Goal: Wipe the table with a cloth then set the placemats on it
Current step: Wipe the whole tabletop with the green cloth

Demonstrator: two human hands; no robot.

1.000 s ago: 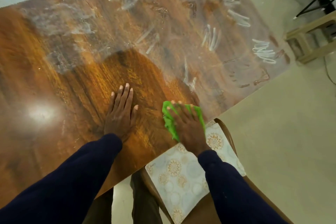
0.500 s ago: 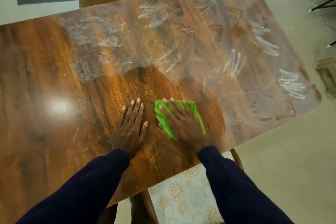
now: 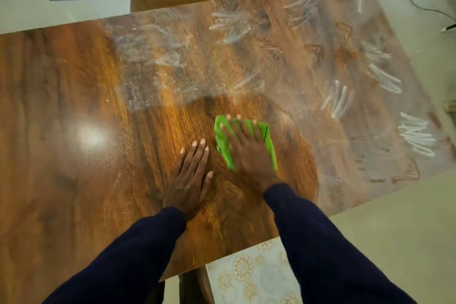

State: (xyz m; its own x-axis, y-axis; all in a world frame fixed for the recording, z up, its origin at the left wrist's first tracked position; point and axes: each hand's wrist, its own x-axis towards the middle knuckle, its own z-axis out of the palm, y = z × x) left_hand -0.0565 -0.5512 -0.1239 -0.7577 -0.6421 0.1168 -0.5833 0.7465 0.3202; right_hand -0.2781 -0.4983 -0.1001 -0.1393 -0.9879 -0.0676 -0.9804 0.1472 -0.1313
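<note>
Two hands, fingers (image 3: 199, 154) straight — right hand (image 3: 249, 155) presses the cloth (image 3: 222, 142), left hand (image 3: 188, 180) rests on the table (image 3: 74, 111).

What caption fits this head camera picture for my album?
Right hand presses green cloth on smeared wooden table; left hand rests flat.

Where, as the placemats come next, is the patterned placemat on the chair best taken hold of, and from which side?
The placemat lies flat and thin on the chair seat. Its far end is at the table edge, and its right part is behind the right sleeve. Probably pinch its exposed left edge with the left hand, coming from the left.
</note>
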